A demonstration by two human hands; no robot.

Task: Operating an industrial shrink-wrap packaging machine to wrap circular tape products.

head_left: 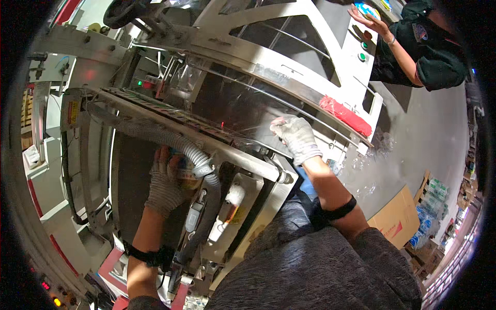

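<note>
My left hand [166, 182], in a striped knit glove, reaches down into the dark bed of the machine. Its fingers close about a small package [187, 174] with a yellowish and blue label, partly hidden by shadow and a grey hose. Over the machine's film opening, my right hand [296, 136], gloved the same way, has its fingers curled together on clear plastic film [261, 126], which is thin and hard to trace. Between the two hands runs the long metal sealing bar [170, 121] of the machine.
A ribbed grey hose [170, 138] crosses above my left hand. Beyond my right hand, a red bundle [345, 114] lies on the white frame [333, 67] near green buttons. A co-worker's hand [373, 23] holds a blue-yellow package [368, 10]. A cardboard box [395, 219] stands at right.
</note>
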